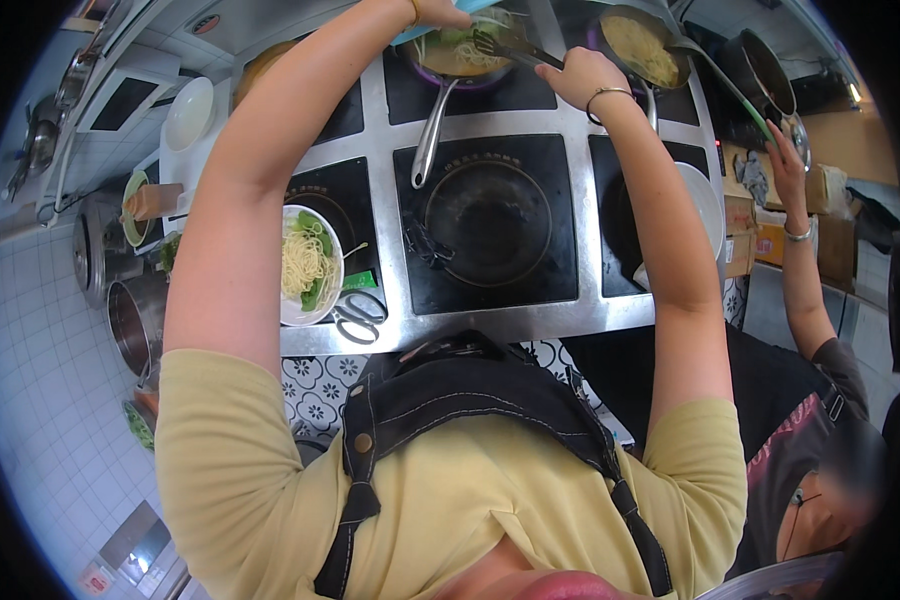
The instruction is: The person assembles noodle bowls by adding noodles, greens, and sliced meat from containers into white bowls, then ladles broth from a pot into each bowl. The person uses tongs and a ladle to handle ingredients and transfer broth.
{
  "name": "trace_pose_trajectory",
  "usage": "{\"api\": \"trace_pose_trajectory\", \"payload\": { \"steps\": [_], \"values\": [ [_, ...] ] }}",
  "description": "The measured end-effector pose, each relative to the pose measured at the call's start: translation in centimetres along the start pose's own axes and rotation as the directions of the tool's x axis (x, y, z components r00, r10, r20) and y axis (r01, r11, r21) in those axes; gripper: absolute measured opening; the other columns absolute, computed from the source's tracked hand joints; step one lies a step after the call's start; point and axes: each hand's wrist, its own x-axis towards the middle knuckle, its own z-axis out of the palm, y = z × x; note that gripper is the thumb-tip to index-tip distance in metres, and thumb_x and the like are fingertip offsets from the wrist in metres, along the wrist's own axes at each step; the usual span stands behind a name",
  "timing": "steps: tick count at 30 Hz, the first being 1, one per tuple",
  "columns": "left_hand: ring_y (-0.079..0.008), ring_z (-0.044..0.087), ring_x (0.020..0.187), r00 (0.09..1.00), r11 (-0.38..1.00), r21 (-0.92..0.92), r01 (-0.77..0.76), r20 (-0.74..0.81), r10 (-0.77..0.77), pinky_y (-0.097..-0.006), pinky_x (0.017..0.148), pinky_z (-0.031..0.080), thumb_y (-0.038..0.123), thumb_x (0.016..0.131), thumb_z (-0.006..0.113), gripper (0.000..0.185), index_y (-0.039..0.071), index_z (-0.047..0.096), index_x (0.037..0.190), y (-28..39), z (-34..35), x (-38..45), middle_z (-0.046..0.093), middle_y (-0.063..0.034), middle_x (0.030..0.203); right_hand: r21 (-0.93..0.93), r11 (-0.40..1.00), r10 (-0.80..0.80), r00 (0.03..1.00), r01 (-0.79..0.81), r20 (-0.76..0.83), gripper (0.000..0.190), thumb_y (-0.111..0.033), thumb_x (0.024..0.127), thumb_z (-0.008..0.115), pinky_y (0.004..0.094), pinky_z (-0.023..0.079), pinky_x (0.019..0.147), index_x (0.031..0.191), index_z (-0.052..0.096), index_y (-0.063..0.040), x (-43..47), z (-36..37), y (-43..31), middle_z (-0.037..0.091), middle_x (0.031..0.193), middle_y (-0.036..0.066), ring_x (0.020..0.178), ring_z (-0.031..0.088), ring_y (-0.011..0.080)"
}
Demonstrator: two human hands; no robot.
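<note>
At the top edge, my left hand (444, 12) grips a light blue dish (420, 30), partly cut off by the frame, tilted above a pan (457, 71) of noodles, greens and broth. My right hand (586, 75) is closed on dark-handled tongs (506, 49), whose slotted head reaches over the same pan. The pan's steel handle (435, 135) points towards me. Nearer, beside my left arm, a white bowl (339, 262) holds noodles and leafy greens. Grey-handled scissors (360, 316) lie next to it, with a green packet (360, 281) close by.
A second pan (641, 49) with pale food stands back right. The front middle hob (487, 221) bears a crumpled dark cloth or wrapper (426, 244). A white plate (697, 206) lies behind my right forearm. At right, a co-worker's hand (787, 161) holds a green-handled ladle (750, 109). Steel pots (131, 322) stand left.
</note>
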Motion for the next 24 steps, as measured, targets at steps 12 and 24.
{"api": "trace_pose_trajectory", "payload": {
  "steps": [12, 24],
  "values": [
    [-0.0381, 0.06, 0.096, 0.859, 0.925, -0.298, 0.237, -0.38, -0.343, -0.0436, 0.084, 0.05, 0.04, 0.057, 0.077, 0.083, 0.012, 0.046, 0.128, -2.2, -0.5, -4.4, 0.053, -0.0216, 0.11, -0.061, 0.985, -0.167, 0.977, 0.16, -0.134, 0.038, -0.034, 0.084, 0.058, 0.0413, 0.051, 0.084, 0.097, 0.067, 0.0, 0.1, 0.6, -0.9, 0.067, 0.097, 0.02, 0.092, 0.065, 0.0345],
    [-0.0224, 0.06, 0.101, 0.81, -0.659, -0.75, 0.057, 0.421, -0.409, -0.0338, 0.091, 0.047, 0.019, 0.08, 0.06, 0.043, -0.006, 0.054, 0.114, 0.4, 4.6, -30.0, 0.061, -0.0142, 0.109, -0.331, 0.93, -0.193, 0.978, 0.157, -0.079, 0.026, -0.013, 0.084, 0.052, 0.0403, 0.054, 0.08, 0.102, 0.07, -0.009, 6.4, 6.3, -5.4, 0.068, 0.105, 0.012, 0.096, 0.066, 0.0297]
  ]
}}
